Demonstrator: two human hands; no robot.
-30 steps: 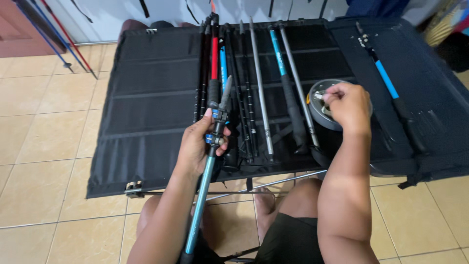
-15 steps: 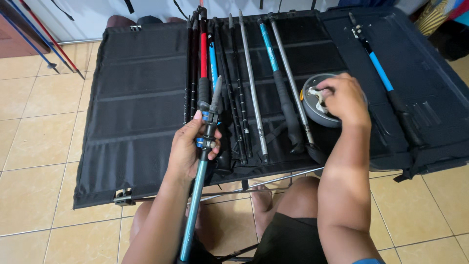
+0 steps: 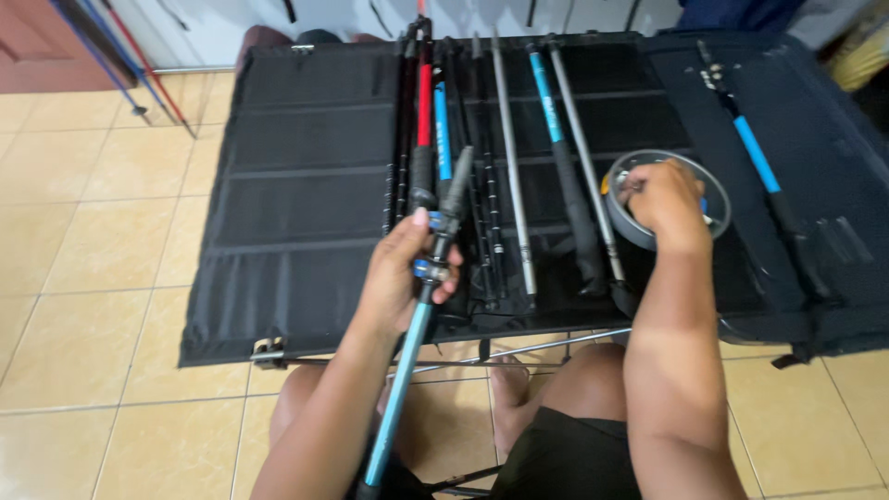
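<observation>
A black folding fabric tabletop [image 3: 306, 204] is standing over the tiled floor [image 3: 83, 278], and a row of slim poles is being kept on it side by side, running away from the person — a red-and-black one [image 3: 424, 102], a plain grey one [image 3: 507, 157], a teal-banded one [image 3: 548, 111], and, well apart at the right, a blue-banded pole [image 3: 755, 153].

A teal-and-black telescopic pole [image 3: 417, 324] is being held by the left hand [image 3: 400, 278], whose grip is closed around the shaft at the blue locking collar; the lower end is passing down between the knees, while the dark upper tip is reaching up over the tabletop, just beside the laid-out poles. Judged from its thin tubular build, the pole is likely light and stiff, with a smooth, somewhat slippery shaft — so the collar or the darker padded section near it is being read as the surest place to take hold. Held far from the middle, its length would probably make it swing.

A round grey tin [image 3: 667, 199] is lying on the tabletop to the right, near the teal-banded pole. The right hand [image 3: 665, 199] is resting in it with fingers curled downward; whether anything is being pinched cannot be told, since the fingertips are hidden and the small contents are too blurred to name.
</observation>
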